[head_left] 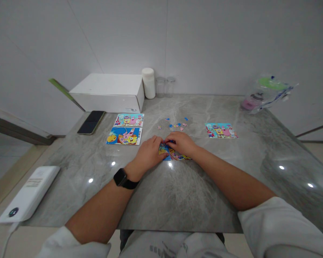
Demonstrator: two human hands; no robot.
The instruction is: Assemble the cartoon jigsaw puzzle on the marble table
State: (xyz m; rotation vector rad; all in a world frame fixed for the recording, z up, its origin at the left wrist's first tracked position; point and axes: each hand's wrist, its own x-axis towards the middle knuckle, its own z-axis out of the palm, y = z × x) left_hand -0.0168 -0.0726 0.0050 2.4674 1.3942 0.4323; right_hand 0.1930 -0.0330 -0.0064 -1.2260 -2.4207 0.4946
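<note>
A partly covered jigsaw puzzle [173, 155] with a bright cartoon picture lies flat on the grey marble table, between my hands. My left hand [150, 152] grips its left side, the thumb resting on the picture and the fingers curled at the upper corner. Over the puzzle's top edge, my right hand [181, 142] has thumb and fingertips pinched on a small blue puzzle piece, mostly hidden by the fingers. Several loose puzzle pieces [178, 125], blue and pink, are scattered just beyond my hands.
Left of my hands lie two cartoon picture cards, an upper card [129, 120] and a lower card [123, 136]. Another cartoon picture [221, 131] lies right. Around them are a phone [91, 122], white box [107, 86], white bottle [149, 84], glass jars [165, 87], power bank [29, 193] and plastic bag [266, 94].
</note>
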